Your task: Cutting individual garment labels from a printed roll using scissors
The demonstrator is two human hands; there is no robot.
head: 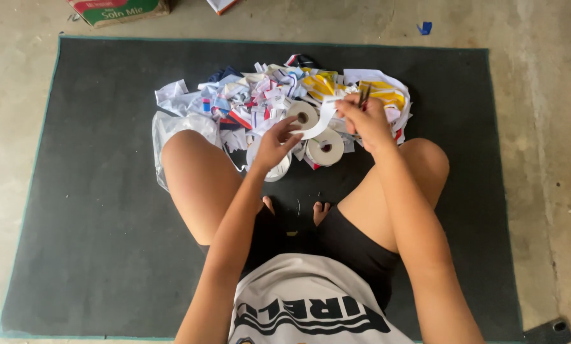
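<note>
Single head view — looks steeply down; close over lap, dark mat (94, 191).

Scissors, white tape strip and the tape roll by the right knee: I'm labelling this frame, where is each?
scissors (364, 95), head view, on the dark blades.
white tape strip (322, 121), head view, mid-strip.
tape roll (325, 148), head view, on its flat side.
</note>
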